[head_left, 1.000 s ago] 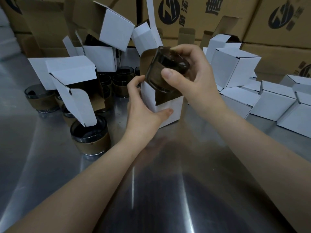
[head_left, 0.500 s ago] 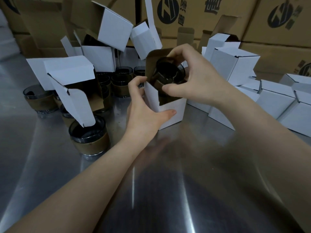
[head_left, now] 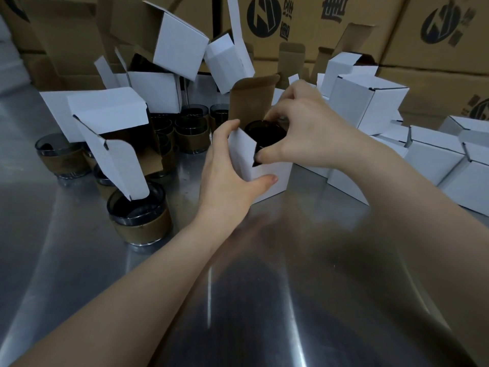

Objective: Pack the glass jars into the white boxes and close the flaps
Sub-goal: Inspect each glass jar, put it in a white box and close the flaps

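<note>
1. The steel table (head_left: pixel 264 300) is the largest item. It fills the lower and middle frame, and both of the person's forearms reach across it from the bottom edge.

2. I see brown cartons (head_left: pixel 291 19) with dark printed logos stacked along the top of the frame, behind everything else.

3. The open white boxes (head_left: pixel 180 46) lie in a loose pile at upper left, tilted at various angles with their flaps standing out. One long flap points down into the nearest loose jar.

4. The closed white boxes (head_left: pixel 434 160) are grouped at right of centre and along the right edge, touching one another.

5. The left hand (head_left: pixel 225 181), at centre frame, grips the white box (head_left: pixel 272 178). Its thumb lies across the near face and its fingers wrap the left side.

6. The right hand (head_left: pixel 312 128), just right of centre, is curled over the box mouth. It holds the glass jar (head_left: pixel 264 133) by its rim, with the thumb on the near side and the fingers on the far side.

7. The white box stands upright on the table at centre frame. Its rear flap (head_left: pixel 252 99) stands up with the brown inner side facing me.

8. The loose jars (head_left: pixel 140 221) stand at left and centre left. Each is dark glass with a brown band.

9. The glass jar sits inside the white box, mouth up, with only its dark rim visible. I cannot tell whether it rests on the box bottom.
</note>
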{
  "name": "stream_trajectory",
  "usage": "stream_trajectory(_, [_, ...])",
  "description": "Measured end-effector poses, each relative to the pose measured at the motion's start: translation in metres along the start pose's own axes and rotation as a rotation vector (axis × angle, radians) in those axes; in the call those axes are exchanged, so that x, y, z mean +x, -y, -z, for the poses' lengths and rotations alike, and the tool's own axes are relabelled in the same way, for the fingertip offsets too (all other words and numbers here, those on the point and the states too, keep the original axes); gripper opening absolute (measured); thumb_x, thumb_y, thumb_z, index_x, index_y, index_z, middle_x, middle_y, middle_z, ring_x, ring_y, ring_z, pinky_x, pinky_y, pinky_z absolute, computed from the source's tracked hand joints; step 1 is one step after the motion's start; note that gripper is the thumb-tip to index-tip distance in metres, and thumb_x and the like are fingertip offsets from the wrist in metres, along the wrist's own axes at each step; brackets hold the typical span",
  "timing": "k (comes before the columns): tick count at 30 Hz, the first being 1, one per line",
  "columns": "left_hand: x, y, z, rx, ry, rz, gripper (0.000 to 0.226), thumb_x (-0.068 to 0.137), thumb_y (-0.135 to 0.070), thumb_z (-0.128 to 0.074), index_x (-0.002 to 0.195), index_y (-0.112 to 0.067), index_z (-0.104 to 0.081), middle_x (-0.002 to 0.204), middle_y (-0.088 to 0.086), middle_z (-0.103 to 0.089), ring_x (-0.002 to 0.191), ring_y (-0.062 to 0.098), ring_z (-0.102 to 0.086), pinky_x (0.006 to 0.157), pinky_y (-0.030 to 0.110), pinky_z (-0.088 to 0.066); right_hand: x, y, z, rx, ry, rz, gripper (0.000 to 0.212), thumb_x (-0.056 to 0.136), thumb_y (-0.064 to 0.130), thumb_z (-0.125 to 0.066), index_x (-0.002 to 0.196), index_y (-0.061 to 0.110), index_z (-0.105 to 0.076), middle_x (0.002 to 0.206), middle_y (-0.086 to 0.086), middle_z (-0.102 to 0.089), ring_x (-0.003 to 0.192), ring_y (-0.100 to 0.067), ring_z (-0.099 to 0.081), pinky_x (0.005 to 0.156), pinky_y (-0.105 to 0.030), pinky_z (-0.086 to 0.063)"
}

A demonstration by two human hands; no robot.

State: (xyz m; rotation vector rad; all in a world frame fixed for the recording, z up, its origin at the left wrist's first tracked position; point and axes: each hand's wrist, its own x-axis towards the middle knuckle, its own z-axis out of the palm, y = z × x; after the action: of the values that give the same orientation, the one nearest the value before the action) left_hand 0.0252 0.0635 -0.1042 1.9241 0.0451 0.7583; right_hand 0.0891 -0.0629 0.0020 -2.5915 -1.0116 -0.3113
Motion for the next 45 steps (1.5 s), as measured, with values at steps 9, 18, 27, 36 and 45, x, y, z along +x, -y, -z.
stream_trajectory(9, [-0.003, -0.002, -0.003, 0.126, 0.042, -0.098, 0.091, 0.069, -0.033, -0.085, 0.138, -0.053, -0.028, 0.121, -0.038, -0.028, 0.111, -0.032, -0.022, 0.084, 0.002, -0.024, -0.001, 0.007, -0.006, 0.029, 0.187, -0.184, 0.022, 0.068, 0.023, -0.078, 0.078, 0.011, -0.062, 0.096, -0.008, -0.047, 0.082, -0.021, -0.047, 0.054, -0.027, -0.032])
stream_trajectory(18, [-0.005, -0.005, -0.004, 0.176, 0.050, -0.125, 0.091, 0.069, -0.035, -0.085, 0.138, -0.054, -0.028, 0.120, -0.035, -0.026, 0.111, -0.017, -0.026, 0.081, 0.001, -0.024, -0.002, 0.009, -0.003, -0.027, 0.271, -0.196, 0.029, 0.074, 0.024, -0.076, 0.090, 0.012, -0.054, 0.110, -0.009, -0.044, 0.092, -0.024, -0.051, 0.065, -0.030, -0.044])
stream_trajectory(27, [-0.005, -0.005, -0.004, 0.152, 0.076, -0.116, 0.094, 0.070, -0.033, -0.084, 0.143, -0.051, -0.027, 0.121, -0.029, -0.027, 0.111, -0.031, -0.021, 0.085, -0.012, -0.016, -0.003, 0.008, 0.004, 0.026, 0.328, -0.225, 0.044, 0.074, 0.022, -0.076, 0.112, 0.009, -0.059, 0.121, -0.008, -0.039, 0.100, -0.028, -0.056, 0.084, -0.038, -0.053])
stream_trajectory(36, [-0.005, -0.008, -0.002, 0.092, 0.070, -0.059, 0.092, 0.071, -0.031, -0.084, 0.143, -0.050, -0.029, 0.127, -0.027, -0.031, 0.110, -0.031, -0.026, 0.083, -0.009, -0.026, -0.004, 0.000, 0.010, 0.234, 0.342, -0.216, 0.061, 0.066, 0.033, -0.081, 0.120, 0.021, -0.057, 0.116, 0.001, -0.054, 0.104, -0.019, -0.057, 0.093, -0.043, -0.052])
stream_trajectory(45, [-0.001, -0.009, 0.002, -0.006, 0.053, 0.091, 0.078, 0.078, -0.027, -0.080, 0.141, -0.044, -0.037, 0.118, -0.025, -0.030, 0.105, -0.024, -0.036, 0.090, 0.006, -0.033, -0.001, -0.004, 0.011, 0.410, 0.195, -0.124, 0.056, 0.079, 0.022, -0.076, 0.127, 0.030, -0.047, 0.100, 0.007, -0.062, 0.094, -0.008, -0.063, 0.079, -0.026, -0.055])
